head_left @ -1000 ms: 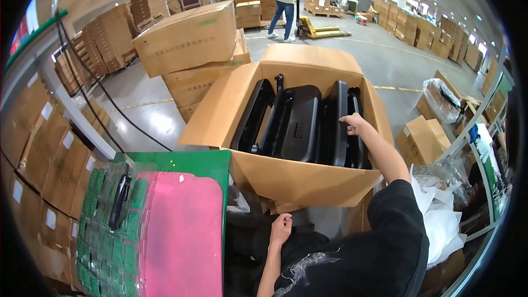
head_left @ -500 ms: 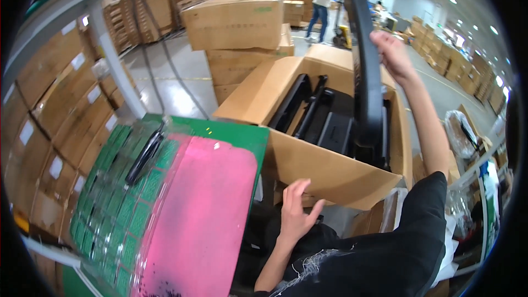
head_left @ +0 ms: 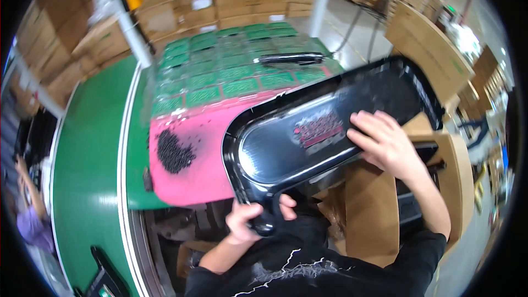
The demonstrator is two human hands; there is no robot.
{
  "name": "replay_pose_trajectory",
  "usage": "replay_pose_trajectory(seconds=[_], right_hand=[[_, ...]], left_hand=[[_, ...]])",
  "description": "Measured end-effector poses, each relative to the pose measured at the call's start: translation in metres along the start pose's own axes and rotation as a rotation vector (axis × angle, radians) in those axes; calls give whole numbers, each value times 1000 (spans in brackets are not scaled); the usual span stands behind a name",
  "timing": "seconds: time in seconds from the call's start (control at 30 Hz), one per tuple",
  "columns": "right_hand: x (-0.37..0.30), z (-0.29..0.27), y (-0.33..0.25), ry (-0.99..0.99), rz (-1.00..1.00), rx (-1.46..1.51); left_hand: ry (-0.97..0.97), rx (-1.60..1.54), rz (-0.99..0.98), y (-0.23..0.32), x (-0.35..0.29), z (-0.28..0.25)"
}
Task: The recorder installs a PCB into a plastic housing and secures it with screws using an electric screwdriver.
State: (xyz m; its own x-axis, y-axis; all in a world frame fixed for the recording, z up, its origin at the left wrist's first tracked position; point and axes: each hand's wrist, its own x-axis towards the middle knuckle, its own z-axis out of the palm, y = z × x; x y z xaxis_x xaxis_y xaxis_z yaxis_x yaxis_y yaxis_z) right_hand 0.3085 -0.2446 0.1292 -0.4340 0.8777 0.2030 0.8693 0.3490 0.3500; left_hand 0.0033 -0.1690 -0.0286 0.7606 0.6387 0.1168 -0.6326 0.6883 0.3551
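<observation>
We see black plastic tray (head_left: 308,132) held tilted above near edge of pink mat (head_left: 192,148), long axis running lower left to upper right. Left hand (head_left: 256,221) clenched around tray's lower corner. Right hand (head_left: 385,146) lies on tray's right rim, fingers spread over inner face; we cannot tell whether thumb hooks underneath. Heap of small dark pellets (head_left: 173,152) on mat, left of tray, apart from it. Green component sheets (head_left: 231,58) beyond mat, black bar (head_left: 300,58) lying across them. Open cardboard box (head_left: 440,181) below right forearm.
</observation>
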Motion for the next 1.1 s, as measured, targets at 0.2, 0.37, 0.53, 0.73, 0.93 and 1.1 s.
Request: replay_pose_trajectory(seconds=[0.2,0.37,0.53,0.73,0.93,1.1], right_hand=[[18,87,-21,73,-158,304],[57,83,-26,-238,11,493],[170,93,-17,-43,67,566],[351,173,-2,78,77,353],[482,275,15,-67,307,154],[497,309,34,104,261,70]], left_hand=[[405,673,-177,71,-52,-11],[669,2041,-70,125,-13,1],[306,2453,408,151,70,-25],[-73,2296,223,155,118,-66],[-154,2120,370,164,116,-74],[-215,2124,444,168,122,-72]])
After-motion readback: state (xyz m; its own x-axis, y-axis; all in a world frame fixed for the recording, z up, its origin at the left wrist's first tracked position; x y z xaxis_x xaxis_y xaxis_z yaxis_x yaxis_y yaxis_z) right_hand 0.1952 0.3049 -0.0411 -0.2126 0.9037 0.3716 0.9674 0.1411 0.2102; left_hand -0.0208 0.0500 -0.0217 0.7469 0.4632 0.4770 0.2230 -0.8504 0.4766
